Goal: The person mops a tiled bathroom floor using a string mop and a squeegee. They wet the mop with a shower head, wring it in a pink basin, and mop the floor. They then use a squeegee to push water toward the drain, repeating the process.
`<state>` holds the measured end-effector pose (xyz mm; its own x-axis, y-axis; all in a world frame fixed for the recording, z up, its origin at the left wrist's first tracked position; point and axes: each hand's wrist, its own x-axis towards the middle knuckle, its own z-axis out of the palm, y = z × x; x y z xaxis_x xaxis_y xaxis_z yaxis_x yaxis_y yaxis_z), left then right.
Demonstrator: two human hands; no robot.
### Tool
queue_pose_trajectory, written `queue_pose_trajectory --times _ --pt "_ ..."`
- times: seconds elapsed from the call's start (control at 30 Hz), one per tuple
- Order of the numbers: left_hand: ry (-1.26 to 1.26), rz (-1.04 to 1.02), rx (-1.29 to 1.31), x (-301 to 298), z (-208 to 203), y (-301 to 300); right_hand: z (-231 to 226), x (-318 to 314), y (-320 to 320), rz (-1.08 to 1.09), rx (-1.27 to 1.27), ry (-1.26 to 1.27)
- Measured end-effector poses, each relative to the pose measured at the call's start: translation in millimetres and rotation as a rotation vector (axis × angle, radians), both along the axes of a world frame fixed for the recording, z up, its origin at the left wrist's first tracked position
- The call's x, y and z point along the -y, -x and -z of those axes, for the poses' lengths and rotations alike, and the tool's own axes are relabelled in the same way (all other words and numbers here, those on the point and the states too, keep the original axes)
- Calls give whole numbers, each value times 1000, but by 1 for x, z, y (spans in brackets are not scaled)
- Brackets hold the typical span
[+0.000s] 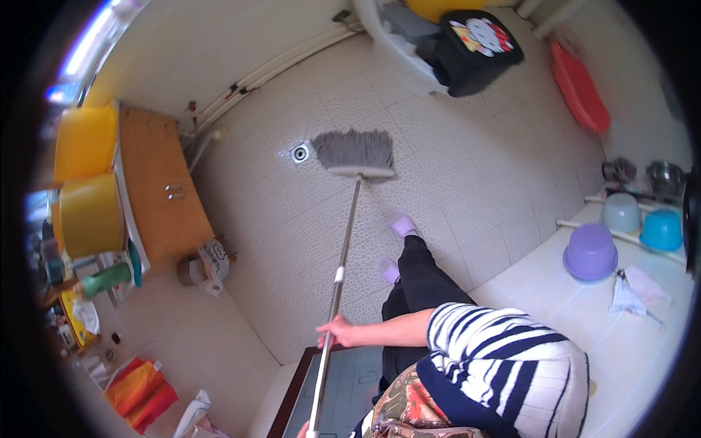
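A mop with a grey strip head [356,150] lies spread on the tiled floor, beside a round metal floor drain [300,153]. Its long metal pole [350,226], with a white collar partway along, slants down toward me. My right hand [336,332] is wrapped round the pole's lower part in the picture, the bare forearm coming out of a striped sleeve. At the bottom edge, only part of my left hand [303,430] shows, closed against the pole near its end. The mop strands fan out away from the white bar.
An orange cabinet [161,186] stands on the left. A black bin [478,55] and a red basin [580,87] are at the far right. Purple [590,252] and blue basins [661,230] hang along the right wall. My lilac slippers [401,224] are near the pole.
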<state>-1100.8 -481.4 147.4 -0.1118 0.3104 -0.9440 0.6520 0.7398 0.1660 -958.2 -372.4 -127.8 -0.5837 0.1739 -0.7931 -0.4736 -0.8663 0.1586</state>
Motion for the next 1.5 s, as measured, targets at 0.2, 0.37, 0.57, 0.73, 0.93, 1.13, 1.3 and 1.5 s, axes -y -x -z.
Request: queue_pose_trajectory --times 0.2,0.37,0.57,0.73,0.93,1.13,1.3,1.5 --pt "211 70 -210 -48 -49 16 -42 -7 15 368 -107 95" --pt "280 98 -300 -117 -84 -38 -43 -29 -105 555 -63 75" --pt "196 453 -141 -194 -71 -216 -13 -53 -289 766 41 -2" --pt "116 747 -65 -241 -13 -416 46 -64 -464 1024 238 -49" --pt "166 924 170 -210 86 -624 126 -15 -695 1278 688 -41" --pt "-18 1137 536 -164 183 -773 190 59 -881 1308 983 65" --pt "44 1195 488 -116 222 -804 197 111 -920 642 1493 287" --pt "71 1226 386 -160 192 -691 179 76 -784 401 1418 384"
